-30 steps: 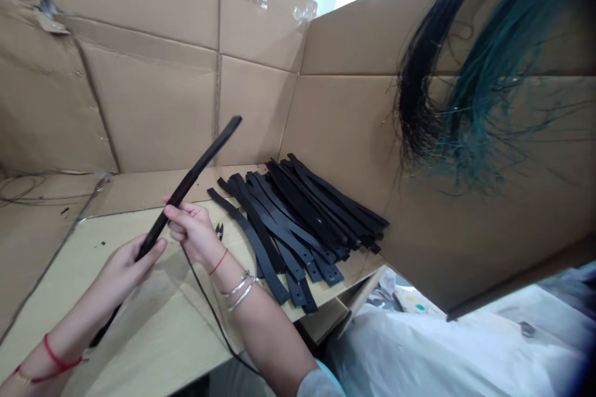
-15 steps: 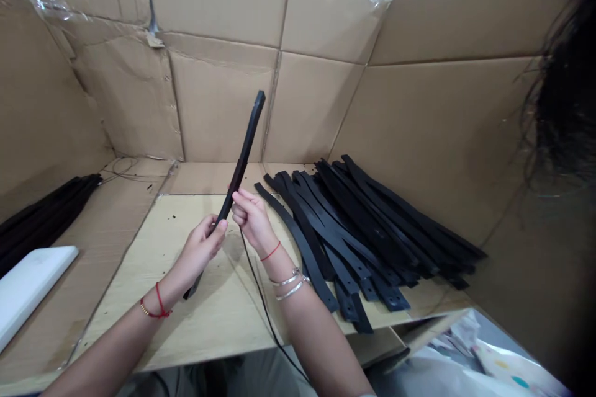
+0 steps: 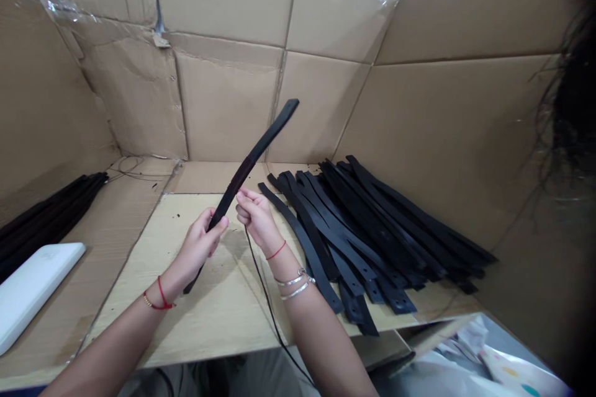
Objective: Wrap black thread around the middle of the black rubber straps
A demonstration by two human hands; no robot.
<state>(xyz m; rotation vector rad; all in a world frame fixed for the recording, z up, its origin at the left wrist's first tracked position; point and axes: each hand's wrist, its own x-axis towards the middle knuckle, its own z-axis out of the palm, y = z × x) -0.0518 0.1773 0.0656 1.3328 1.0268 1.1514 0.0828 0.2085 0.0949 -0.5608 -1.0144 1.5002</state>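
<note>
A long, slightly curved black strip slants up and to the right in front of me, with a hole near its upper end. My left hand is closed round its lower part. Around the middle of the strip sits a dark brownish wrapped section. My right hand pinches a thin black cord close beside that section. From the right hand the cord hangs down past the table's front edge. Right of my hands lies a loose pile of similar black strips, some with holes at their ends.
Cardboard walls enclose the work table at the back and both sides. On the left lie a bundle of dark strands and a white slab-like object. Plastic bags show below the table at the lower right.
The strip has tilted further to the right, and its flat face has turned more toward me. Both hands keep their hold. The whole view has shifted slightly.
</note>
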